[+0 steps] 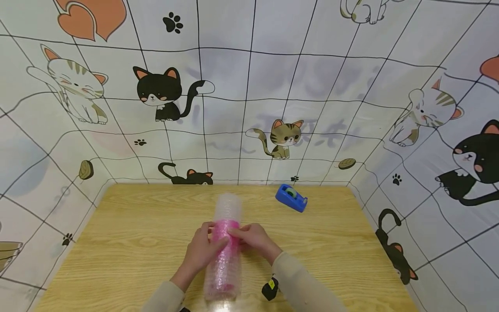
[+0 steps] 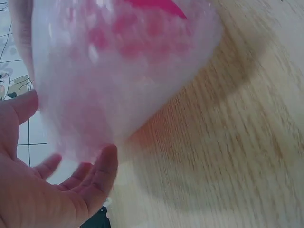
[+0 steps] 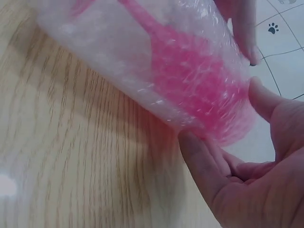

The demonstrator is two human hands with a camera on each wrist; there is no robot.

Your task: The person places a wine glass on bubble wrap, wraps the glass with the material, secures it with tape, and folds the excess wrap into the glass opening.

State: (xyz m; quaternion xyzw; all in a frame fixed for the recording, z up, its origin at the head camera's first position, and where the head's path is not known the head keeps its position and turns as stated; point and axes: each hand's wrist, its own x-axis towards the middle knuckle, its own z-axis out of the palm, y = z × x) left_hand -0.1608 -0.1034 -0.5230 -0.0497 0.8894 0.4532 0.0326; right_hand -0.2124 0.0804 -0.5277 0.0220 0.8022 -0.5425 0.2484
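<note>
A pink stemmed glass [image 3: 190, 71], wide at one end with a thin stem, shows through a roll of clear bubble wrap [image 1: 228, 208] around it. The roll lies lengthwise on the table, pointing away from me. My left hand [image 1: 200, 250] grips its left side, thumb across the top. From the right, my right hand [image 1: 257, 238] holds it with the thumb on the wrap and fingers lower down the side. In the right wrist view, the right fingertips [image 3: 190, 140] are at the underside of the wrap.
A blue tape dispenser [image 1: 291, 199] with a roll of tape stands at the back right of the wooden table [image 1: 156, 216]. Cloth walls [image 1: 226, 117] printed with cats and grid lines close in the back and sides. A small black device [image 1: 270, 289] sits by the right sleeve.
</note>
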